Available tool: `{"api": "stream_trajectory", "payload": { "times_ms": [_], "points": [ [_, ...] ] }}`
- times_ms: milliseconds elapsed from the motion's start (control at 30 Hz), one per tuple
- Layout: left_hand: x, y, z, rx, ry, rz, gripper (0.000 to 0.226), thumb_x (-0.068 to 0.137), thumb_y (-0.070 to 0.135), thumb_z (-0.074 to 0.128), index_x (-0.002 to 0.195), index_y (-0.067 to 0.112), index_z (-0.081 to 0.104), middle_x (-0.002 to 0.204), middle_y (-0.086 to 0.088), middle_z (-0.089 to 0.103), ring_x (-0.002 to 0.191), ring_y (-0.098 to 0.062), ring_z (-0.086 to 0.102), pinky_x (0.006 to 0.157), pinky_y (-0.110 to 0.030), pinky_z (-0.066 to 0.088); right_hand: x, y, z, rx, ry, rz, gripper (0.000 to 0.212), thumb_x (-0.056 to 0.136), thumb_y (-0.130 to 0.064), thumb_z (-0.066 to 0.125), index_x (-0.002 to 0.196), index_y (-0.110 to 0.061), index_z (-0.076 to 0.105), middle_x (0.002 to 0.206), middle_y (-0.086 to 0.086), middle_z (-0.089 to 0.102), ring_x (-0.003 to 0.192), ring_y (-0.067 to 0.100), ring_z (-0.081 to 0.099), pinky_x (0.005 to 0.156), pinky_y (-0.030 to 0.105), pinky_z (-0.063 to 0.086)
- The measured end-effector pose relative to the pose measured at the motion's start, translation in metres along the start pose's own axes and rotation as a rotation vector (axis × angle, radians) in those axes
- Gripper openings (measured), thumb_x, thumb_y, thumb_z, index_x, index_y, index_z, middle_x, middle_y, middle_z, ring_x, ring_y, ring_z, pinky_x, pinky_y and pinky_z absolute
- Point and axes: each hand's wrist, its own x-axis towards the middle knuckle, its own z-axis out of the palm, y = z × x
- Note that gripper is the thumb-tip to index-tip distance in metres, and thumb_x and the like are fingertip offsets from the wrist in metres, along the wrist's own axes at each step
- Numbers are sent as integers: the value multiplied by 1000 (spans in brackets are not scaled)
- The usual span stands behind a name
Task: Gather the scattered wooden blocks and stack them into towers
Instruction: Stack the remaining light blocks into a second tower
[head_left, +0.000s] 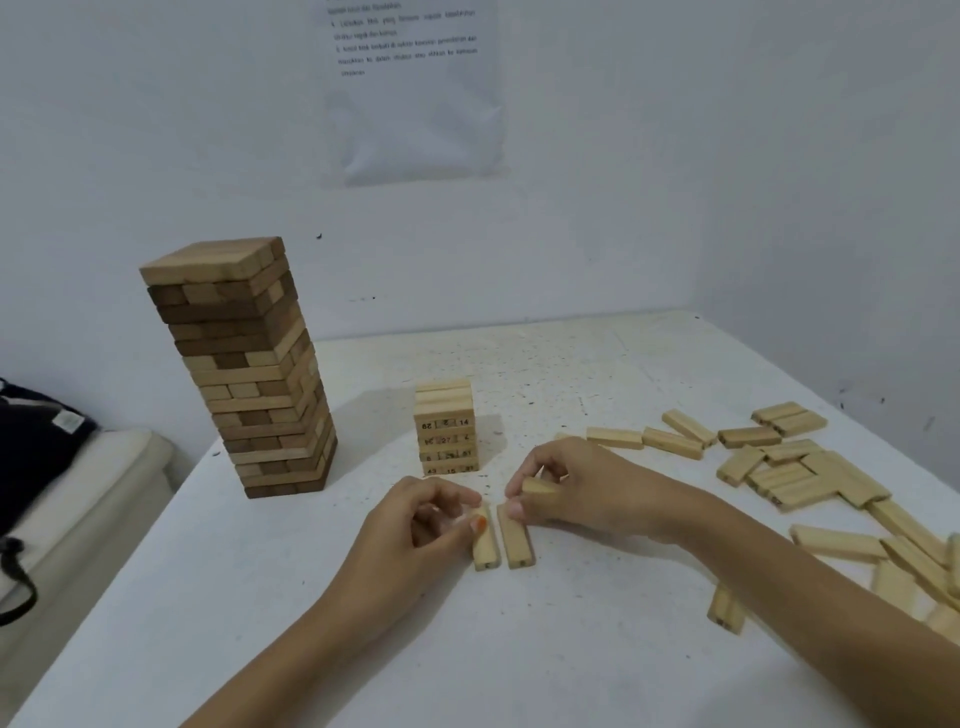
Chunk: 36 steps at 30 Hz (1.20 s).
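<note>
Wooden blocks (810, 478) lie loose in a heap by the right edge of the table (260, 623). Some lie flat and some lie on top of others. They are pale, long and thin. One lone block (727, 609) lies nearer the front edge, just beside the right forearm.

Two more blocks lie flat side by side in the middle of the table, with their short ends toward the front edge. The left hand (410, 530) has its fingers curled. It pinches the far end of the left block (486, 545) with its thumb and first finger. The right hand (576, 488) has its fingers curled round a third block (537, 487). Its thumb touches the far end of the right block (517, 543).

Just behind the hands stands a small tower (445, 426) of pale blocks. It has black numbers on its side. A tall tower (244, 364) stands near the left edge. It is made of light and dark brown blocks, and it stands up straight.

The table is white with many tiny dark specks. Its far right corner sits in a corner of the white walls (623, 208). A sheet of paper (415, 88) hangs on the far wall, and its print is too blurry to read. Past the left edge, a dark bag (31, 441) lies on a pale cushion (104, 478).
</note>
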Motion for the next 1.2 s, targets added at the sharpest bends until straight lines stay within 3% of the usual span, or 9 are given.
{"api": "stream_trajectory", "payload": {
  "times_ms": [100, 167, 300, 500, 600, 700, 833, 967, 1200],
  "points": [
    [0, 2, 0, -14, 3, -18, 10, 86, 23, 68, 94, 28, 71, 87, 4, 58, 61, 6, 47, 58, -9, 40, -7, 0, -5, 315, -39, 87, 18, 97, -27, 53, 99, -18, 69, 68, -4, 56, 56, 7, 48, 55, 20, 39],
    [0, 4, -2, 0, -13, -20, 12, 86, 24, 69, 96, 29, 70, 87, 6, 58, 62, 7, 47, 59, -9, 40, -10, 2, -10, 424, -57, 86, 25, 99, -17, 45, 102, -13, 69, 65, 3, 56, 57, 13, 50, 53, 25, 39],
    [-3, 6, -9, 40, -148, -14, 34, 74, 40, 77, 105, 36, 66, 101, 7, 59, 83, 0, 53, 65, -10, 40, -13, 8, -13, 384, 15, 43, 11, 92, -16, 63, 94, -14, 74, 65, -7, 56, 61, 2, 55, 59, 15, 47],
    [-3, 4, -10, 136, -189, 110, 44, 69, 38, 80, 109, 35, 63, 106, 24, 57, 104, -2, 53, 69, -15, 43, -11, 12, -9, 426, -6, 81, 11, 86, -9, 70, 96, -5, 70, 71, 8, 66, 58, 13, 64, 60, 19, 53],
    [-3, 4, -10, 145, -174, 146, 45, 69, 33, 82, 110, 31, 65, 108, 16, 60, 103, -4, 54, 70, -15, 43, -15, 9, -14, 280, -82, 53, 25, 80, -18, 78, 104, -18, 70, 94, 3, 66, 77, 15, 69, 78, 22, 56],
    [-2, 3, -7, 143, -158, 168, 47, 68, 31, 84, 111, 27, 66, 107, 15, 61, 103, -3, 55, 73, -14, 44, -18, 8, -14, 50, -175, -1, 50, 69, -30, 86, 114, -35, 64, 100, -6, 63, 88, 4, 65, 95, 26, 50],
    [-3, 2, -5, 138, -144, 206, 49, 67, 29, 85, 112, 23, 68, 108, 13, 62, 99, -1, 57, 75, -12, 44, -17, 8, -5, -33, -92, -85, 56, 65, -34, 88, 115, -36, 62, 106, -5, 55, 94, 8, 62, 89, 34, 54],
    [-3, 1, -4, 140, -134, 212, 51, 67, 32, 84, 114, 23, 68, 109, 14, 62, 98, -4, 57, 77, -12, 45, -16, 9, -1, -51, -42, -154, 54, 66, -33, 88, 114, -29, 64, 105, -12, 51, 94, 4, 59, 81, 26, 55],
    [-2, 0, -5, 144, -166, 193, 54, 68, 36, 83, 118, 25, 67, 110, 16, 63, 103, -5, 58, 88, -18, 48, -18, 7, 1, -54, -16, -190, 56, 66, -32, 88, 116, -25, 66, 102, -14, 51, 89, -4, 56, 80, 25, 55]
  ]
}}
